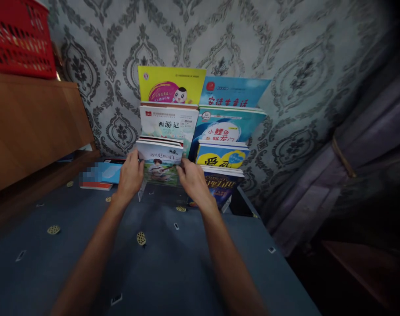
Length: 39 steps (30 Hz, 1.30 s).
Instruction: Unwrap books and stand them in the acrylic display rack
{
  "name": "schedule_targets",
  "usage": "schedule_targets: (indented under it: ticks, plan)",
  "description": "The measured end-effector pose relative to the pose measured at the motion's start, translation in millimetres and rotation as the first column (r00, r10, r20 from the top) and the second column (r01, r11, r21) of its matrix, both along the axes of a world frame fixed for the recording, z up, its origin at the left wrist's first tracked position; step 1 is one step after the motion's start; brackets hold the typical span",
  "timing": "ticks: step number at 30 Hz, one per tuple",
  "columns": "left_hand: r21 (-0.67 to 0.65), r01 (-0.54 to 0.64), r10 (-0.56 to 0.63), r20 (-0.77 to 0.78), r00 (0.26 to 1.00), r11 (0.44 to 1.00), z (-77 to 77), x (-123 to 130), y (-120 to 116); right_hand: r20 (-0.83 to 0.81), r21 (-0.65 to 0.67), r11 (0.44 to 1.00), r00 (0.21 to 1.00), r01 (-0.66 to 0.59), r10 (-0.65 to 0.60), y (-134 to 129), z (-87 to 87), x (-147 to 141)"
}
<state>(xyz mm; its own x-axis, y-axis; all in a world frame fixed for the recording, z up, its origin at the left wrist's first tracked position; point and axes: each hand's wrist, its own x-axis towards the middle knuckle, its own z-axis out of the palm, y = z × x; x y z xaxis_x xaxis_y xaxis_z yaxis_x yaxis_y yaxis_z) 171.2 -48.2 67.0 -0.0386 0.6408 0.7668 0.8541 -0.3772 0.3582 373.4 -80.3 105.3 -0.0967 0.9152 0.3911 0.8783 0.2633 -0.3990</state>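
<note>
Both my hands grip a small stack of books (160, 164) by its two sides; the front cover shows a figure with a guitar on grass. My left hand (131, 175) closes on the left edge, my right hand (193, 177) on the right edge. The stack stands upright at the left column of a clear tiered rack (153, 193). Behind it rise a white book (168, 125) and a yellow book (171, 85). The right column holds a blue book (234, 91), a teal book (226, 127), a yellow-and-blue book (219, 156) and a dark purple book (221, 188).
Blue books (110, 172) lie flat left of the rack on the dark blue patterned cloth (71, 259). A wooden cabinet (35, 127) with a red basket (20, 41) on it stands at left. Patterned wallpaper (120, 127) is behind, and a tied curtain (305, 197) hangs at right.
</note>
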Motion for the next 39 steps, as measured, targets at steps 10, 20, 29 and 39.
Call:
schedule_targets:
  ticks: [10, 20, 29, 39]
  plan:
    - [-0.032, -0.031, 0.03, -0.04, 0.999, 0.999, -11.2, -0.1, 5.4, -0.058, 0.014, 1.0, 0.998, -0.002, 0.003, 2.0, -6.0, -5.3]
    - [-0.023, 0.049, -0.048, 0.027, 0.998, 0.999, -17.3, -3.0, 16.6, -0.11, 0.128, 0.991, 0.993, -0.023, 0.038, 13.6, -24.1, -11.9]
    - [-0.033, 0.04, -0.033, 0.202, 0.979, 0.999, -8.7, -1.6, 30.4, -0.265, 0.243, 0.97, 0.962, 0.001, 0.065, 30.3, -45.9, -20.7]
    - [-0.027, 0.087, -0.073, 0.333, 0.94, 0.996, 3.6, 2.2, 30.9, -0.226, 0.235, 0.964, 0.972, 0.123, -0.069, 28.1, -48.6, -27.5]
